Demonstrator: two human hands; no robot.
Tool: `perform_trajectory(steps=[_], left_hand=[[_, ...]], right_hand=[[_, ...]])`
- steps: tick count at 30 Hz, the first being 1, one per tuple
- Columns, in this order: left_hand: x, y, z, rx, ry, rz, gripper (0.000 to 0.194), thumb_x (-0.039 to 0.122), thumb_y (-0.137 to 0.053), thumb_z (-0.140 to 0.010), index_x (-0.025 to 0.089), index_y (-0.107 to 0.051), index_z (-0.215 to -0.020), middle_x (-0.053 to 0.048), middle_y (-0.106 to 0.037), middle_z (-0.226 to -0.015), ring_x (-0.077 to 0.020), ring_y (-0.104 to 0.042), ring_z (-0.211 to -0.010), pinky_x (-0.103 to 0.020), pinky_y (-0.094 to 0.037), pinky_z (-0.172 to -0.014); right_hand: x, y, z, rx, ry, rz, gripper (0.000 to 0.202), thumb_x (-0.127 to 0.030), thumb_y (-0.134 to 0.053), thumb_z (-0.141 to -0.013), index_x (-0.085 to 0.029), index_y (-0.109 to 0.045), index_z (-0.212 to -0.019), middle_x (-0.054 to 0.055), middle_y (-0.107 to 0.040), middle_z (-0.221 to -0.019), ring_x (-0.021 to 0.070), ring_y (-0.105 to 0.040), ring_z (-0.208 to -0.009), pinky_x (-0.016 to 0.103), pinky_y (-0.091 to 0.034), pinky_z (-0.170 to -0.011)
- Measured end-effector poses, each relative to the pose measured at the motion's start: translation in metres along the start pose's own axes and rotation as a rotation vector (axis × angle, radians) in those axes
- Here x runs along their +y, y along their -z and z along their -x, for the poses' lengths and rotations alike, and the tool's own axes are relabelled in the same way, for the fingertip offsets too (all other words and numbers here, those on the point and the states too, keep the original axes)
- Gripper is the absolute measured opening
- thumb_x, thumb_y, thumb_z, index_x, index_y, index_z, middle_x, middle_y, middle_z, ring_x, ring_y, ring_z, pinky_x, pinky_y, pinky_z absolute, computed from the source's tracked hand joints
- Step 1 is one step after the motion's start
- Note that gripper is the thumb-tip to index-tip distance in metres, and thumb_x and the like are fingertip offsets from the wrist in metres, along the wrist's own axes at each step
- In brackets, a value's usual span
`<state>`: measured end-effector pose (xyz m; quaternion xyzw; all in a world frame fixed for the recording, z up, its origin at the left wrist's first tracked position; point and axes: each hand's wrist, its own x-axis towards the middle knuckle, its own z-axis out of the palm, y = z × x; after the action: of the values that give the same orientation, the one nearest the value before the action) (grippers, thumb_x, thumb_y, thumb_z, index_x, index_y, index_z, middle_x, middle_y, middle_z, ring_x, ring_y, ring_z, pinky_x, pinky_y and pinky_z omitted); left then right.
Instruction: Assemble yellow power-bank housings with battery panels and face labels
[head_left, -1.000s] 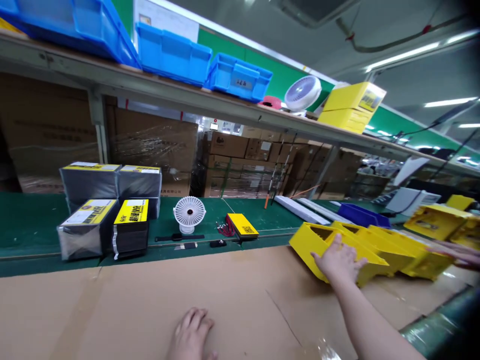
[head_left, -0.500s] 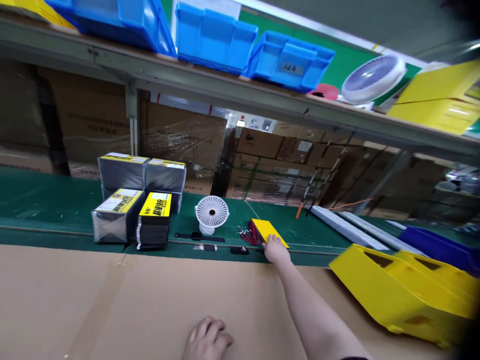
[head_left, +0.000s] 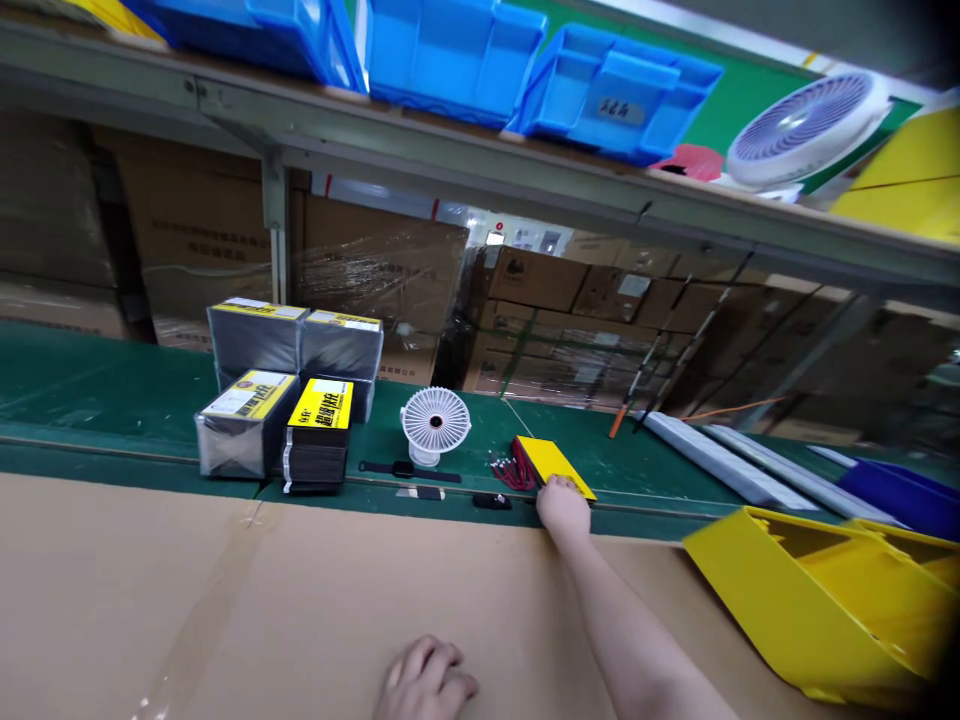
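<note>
My right hand (head_left: 564, 507) reaches out to a flat stack with a yellow top (head_left: 556, 465), its fingers closed over the stack's near end. Red cords (head_left: 516, 468) with pale tips spill from the stack's left side. My left hand (head_left: 426, 682) rests low on the brown cardboard sheet (head_left: 315, 600), loosely bent, fingers a little apart and nothing in them. Left of the stack stand a small white desk fan (head_left: 436, 425) and a dark watch (head_left: 403, 468) with its strap laid out. A small black object (head_left: 492, 501) lies nearer.
Wrapped bundles with yellow labels (head_left: 247, 425) and a black-sided yellow-topped stack (head_left: 321, 420) stand left on the green bench (head_left: 112, 390). Yellow bins (head_left: 795, 590) sit at the right. Overhead, a shelf (head_left: 450, 155) carries blue bins (head_left: 622, 95) and a larger fan (head_left: 810, 125).
The view has shifted slightly, so the shelf sits higher and the bench things further right. My right hand stays at the yellow-topped stack, its fingers more bent. My left hand still rests on the cardboard.
</note>
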<state>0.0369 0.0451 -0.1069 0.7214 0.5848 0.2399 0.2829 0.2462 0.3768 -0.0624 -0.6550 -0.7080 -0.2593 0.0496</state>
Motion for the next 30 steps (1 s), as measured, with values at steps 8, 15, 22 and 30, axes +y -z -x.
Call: perform_trajectory(steps=[8, 15, 22, 30], left_hand=[[0.004, 0.006, 0.002, 0.008, 0.016, -0.001, 0.032, 0.04, -0.037, -0.091, 0.041, -0.056, -0.117, 0.002, -0.053, -0.132, -0.0289, -0.04, -0.126, -0.049, -0.039, -0.099], [0.001, 0.0, -0.001, 0.047, 0.021, -0.012, 0.03, 0.037, -0.043, -0.089, 0.039, -0.058, -0.114, 0.002, -0.056, -0.127, -0.0271, -0.043, -0.123, -0.045, -0.04, -0.098], [0.011, 0.013, 0.002, -0.04, 0.031, 0.083, 0.042, 0.047, -0.055, -0.08, 0.034, -0.057, -0.119, -0.002, -0.051, -0.132, -0.03, -0.036, -0.126, -0.047, -0.031, -0.102], [0.027, 0.032, 0.016, -0.042, 0.045, 0.105, 0.058, 0.037, -0.066, -0.065, 0.028, -0.057, -0.121, -0.005, -0.048, -0.135, -0.0308, -0.029, -0.13, -0.046, -0.023, -0.106]], right_hand=[[0.003, 0.004, 0.015, 0.059, 0.085, -0.009, 0.021, -0.027, -0.054, -0.091, -0.01, -0.057, -0.103, 0.008, -0.057, -0.104, 0.0206, -0.054, -0.098, 0.037, -0.045, -0.084], [0.006, 0.018, 0.027, 0.039, 0.097, 0.024, 0.018, -0.024, -0.056, -0.091, -0.009, -0.058, -0.1, 0.007, -0.059, -0.097, 0.0188, -0.058, -0.09, 0.034, -0.05, -0.076], [0.014, 0.044, 0.056, 0.021, 0.175, -0.04, 0.018, -0.022, -0.059, -0.089, -0.009, -0.06, -0.101, 0.007, -0.063, -0.095, 0.0174, -0.061, -0.084, 0.032, -0.051, -0.074], [0.045, 0.135, 0.099, 0.281, 0.087, -0.268, 0.029, -0.027, -0.043, -0.094, -0.015, -0.064, -0.111, 0.01, -0.069, -0.091, 0.0205, -0.066, -0.075, 0.027, -0.048, -0.066]])
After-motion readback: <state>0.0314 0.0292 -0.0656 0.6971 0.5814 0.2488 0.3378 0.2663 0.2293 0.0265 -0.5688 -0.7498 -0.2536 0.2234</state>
